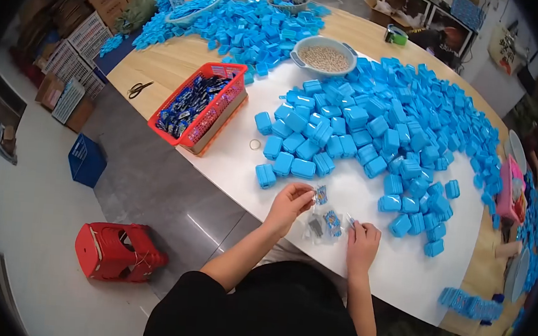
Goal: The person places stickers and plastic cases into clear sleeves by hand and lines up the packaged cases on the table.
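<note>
My left hand (293, 203) is closed, pinching a small printed packet (322, 195) between thumb and fingers at the near edge of the white table surface (243, 178). Just below it lie a second blue printed packet (333, 223) and clear plastic bags (315, 228), one with something grey inside. To the right of these, my right hand (363, 240) is closed at the fingertips on a small bit with a bluish tip, too small to name. Beyond both hands spreads a large heap of small blue plastic cases (355, 118).
A red basket (238, 80) of dark packets stands at the left edge, near scissors (137, 89). A bowl (298, 60) of beige pellets sits behind the cases. At right are a pink basket (507, 193) and a co-worker's hand (508, 250). A red stool (88, 252) is on the floor.
</note>
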Demonstrator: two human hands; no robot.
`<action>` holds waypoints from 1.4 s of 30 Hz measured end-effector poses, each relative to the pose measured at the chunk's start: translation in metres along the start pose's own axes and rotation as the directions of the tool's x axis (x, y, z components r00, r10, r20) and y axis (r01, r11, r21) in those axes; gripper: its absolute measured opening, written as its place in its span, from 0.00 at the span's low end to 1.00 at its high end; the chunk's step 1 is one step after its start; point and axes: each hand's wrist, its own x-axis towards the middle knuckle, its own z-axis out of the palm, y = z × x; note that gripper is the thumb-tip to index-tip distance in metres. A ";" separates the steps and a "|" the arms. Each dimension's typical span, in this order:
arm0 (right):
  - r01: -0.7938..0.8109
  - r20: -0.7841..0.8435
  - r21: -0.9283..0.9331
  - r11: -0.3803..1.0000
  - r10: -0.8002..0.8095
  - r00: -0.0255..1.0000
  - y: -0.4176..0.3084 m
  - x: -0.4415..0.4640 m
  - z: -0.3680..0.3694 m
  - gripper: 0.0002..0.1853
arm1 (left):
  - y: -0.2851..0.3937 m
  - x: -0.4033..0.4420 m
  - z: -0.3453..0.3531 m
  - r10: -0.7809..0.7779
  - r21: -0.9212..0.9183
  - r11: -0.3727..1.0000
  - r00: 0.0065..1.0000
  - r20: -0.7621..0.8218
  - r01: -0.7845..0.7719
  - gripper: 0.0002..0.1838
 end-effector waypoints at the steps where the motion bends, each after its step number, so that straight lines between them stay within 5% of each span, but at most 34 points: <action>1: 0.009 -0.005 0.001 1.000 -0.009 1.000 0.001 -0.001 -0.001 0.16 | 0.000 0.000 0.000 0.009 -0.003 1.000 1.000 0.000 -0.009 0.12; 5: -0.435 0.222 0.510 0.743 0.375 0.900 0.002 -0.001 -0.014 0.12 | 0.002 0.001 0.002 -0.061 -0.058 0.996 0.998 0.026 0.063 0.10; 6: -0.431 0.221 0.513 0.742 0.371 0.902 -0.001 0.001 -0.018 0.12 | 0.004 0.000 0.002 -0.057 -0.056 0.997 0.998 0.024 0.058 0.10; 10: -0.489 0.273 0.812 0.319 0.533 0.801 -0.029 0.007 -0.039 0.10 | 0.013 -0.005 0.009 -0.082 -0.070 0.994 0.996 -0.029 0.080 0.10; 12: -0.246 -0.064 0.634 0.733 0.366 0.928 -0.045 0.015 -0.038 0.11 | 0.012 -0.005 0.007 -0.079 -0.080 0.994 0.997 -0.024 0.077 0.10; 13: -0.243 -0.066 0.636 0.733 0.366 0.928 -0.048 0.013 -0.029 0.11 | 0.012 -0.005 0.007 -0.077 -0.091 0.993 0.997 -0.017 0.075 0.10; 15: -0.115 0.051 0.326 0.938 0.104 0.993 -0.049 0.008 -0.003 0.15 | 0.013 -0.004 0.006 -0.073 -0.114 0.991 0.997 -0.001 0.072 0.10; 21: -0.216 0.233 0.151 0.965 0.177 0.956 -0.055 0.002 0.001 0.19 | 0.019 -0.010 0.006 -0.070 -0.141 0.988 0.998 -0.010 0.068 0.10; 26: -0.274 0.148 0.345 0.898 0.236 0.960 -0.050 0.012 -0.023 0.19 | 0.021 -0.013 0.013 -0.072 -0.027 0.997 0.997 -0.017 0.072 0.10; 28: -0.513 0.347 0.748 0.422 0.410 0.844 -0.054 0.025 -0.040 0.17 | 0.010 -0.018 0.020 -0.093 0.053 0.995 0.990 0.105 0.088 0.11; 30: -0.536 0.586 0.809 -0.241 0.408 0.701 -0.056 0.033 -0.051 0.15 | 0.001 -0.021 0.030 -0.121 0.136 0.986 0.965 0.233 0.091 0.11; 35: -0.526 0.494 0.850 -0.011 0.363 0.790 -0.031 0.019 -0.044 0.10 | -0.004 -0.026 0.046 -0.064 0.371 0.926 0.939 0.337 -0.070 0.12; 42: -0.507 0.420 0.858 0.080 0.458 0.784 -0.039 0.020 -0.059 0.07 | -0.010 -0.026 0.050 -0.113 0.327 0.945 0.937 0.331 -0.001 0.11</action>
